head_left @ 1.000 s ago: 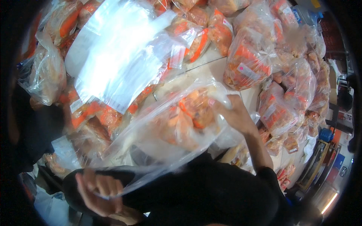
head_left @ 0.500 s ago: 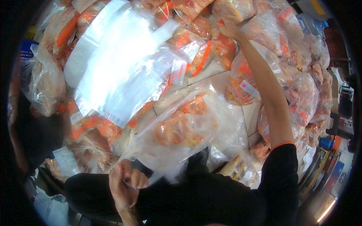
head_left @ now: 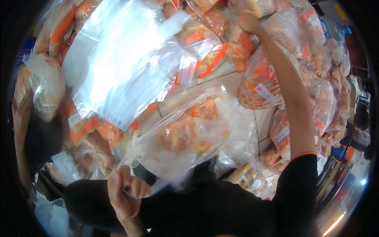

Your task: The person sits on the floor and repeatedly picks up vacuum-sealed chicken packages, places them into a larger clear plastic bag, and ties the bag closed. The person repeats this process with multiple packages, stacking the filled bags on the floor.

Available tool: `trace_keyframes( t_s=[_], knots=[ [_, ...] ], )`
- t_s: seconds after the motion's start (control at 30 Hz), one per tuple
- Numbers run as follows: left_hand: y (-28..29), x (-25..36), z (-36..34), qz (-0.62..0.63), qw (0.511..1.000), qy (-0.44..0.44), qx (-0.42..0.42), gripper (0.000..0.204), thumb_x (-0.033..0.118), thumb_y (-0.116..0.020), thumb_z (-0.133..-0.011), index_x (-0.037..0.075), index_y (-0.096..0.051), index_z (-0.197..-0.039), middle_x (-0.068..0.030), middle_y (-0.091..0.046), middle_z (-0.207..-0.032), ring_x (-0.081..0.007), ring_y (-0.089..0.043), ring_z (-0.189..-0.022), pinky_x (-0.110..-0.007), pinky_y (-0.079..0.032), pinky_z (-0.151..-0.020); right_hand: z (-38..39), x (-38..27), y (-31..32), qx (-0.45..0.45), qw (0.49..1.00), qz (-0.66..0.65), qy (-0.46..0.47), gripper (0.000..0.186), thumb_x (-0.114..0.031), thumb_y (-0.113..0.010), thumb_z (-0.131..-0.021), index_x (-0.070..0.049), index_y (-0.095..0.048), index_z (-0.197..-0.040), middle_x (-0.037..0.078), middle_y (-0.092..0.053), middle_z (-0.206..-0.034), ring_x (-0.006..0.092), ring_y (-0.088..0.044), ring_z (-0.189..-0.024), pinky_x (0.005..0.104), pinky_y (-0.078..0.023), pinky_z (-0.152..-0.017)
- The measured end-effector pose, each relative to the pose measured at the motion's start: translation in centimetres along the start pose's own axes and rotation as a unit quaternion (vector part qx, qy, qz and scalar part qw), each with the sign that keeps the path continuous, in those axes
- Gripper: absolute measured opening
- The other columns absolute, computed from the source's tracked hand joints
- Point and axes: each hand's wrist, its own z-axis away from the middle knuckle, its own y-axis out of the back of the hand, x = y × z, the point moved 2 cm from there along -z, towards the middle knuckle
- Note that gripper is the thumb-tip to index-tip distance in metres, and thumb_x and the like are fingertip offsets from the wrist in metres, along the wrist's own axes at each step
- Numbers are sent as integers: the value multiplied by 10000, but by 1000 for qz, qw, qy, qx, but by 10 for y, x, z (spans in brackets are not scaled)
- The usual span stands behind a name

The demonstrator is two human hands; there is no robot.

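My left hand (head_left: 128, 193) is closed around the gathered edge of a large clear plastic bag (head_left: 162, 162). Inside that bag lie orange-brown pieces (head_left: 189, 126), their kind blurred by the film. My right arm is stretched far forward, and my right hand (head_left: 246, 24) is at packed bags at the far side, beside an orange-marked clear bag (head_left: 241, 45). Motion smears its fingers, so its grip cannot be made out. A filled bag with a small white label (head_left: 260, 93) sits below my right forearm.
A stack of whitish plastic sheets or flat bags (head_left: 114, 59) lies over filled bags at the left. More filled bags (head_left: 316, 102) are heaped at the right. Pale floor tiles (head_left: 221, 85) show between. At the far left another person's arm (head_left: 21, 138) is beside a filled bag (head_left: 47, 85).
My right hand has shifted slightly to the right and away from me. My left hand has moved a little left, still gripping the bag. The other person's bag at left has risen.
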Motion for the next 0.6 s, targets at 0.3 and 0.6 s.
trace_keyframes(
  t_s=[0.3,0.6],
  knots=[
    [0,0,5,-102,995,1,-8,378,341,-530,-1000,108,-395,-735,11,-356,-588,-123,-347,-538,-296,-311,-549,179,-147,117,220,965,50,133,263,-200,-718,-814,-42,-715,-1024,64,-732,-899,146,-677,-819,275,-507,-667],
    [-5,1,15,-146,987,-4,60,385,369,-526,-1014,77,-476,-767,1,-437,-638,-108,-439,-562,-273,-363,-563,315,-269,195,349,934,57,43,415,-250,-641,-954,91,-623,-1190,114,-655,-1012,214,-641,-948,352,-493,-902]
  ],
)
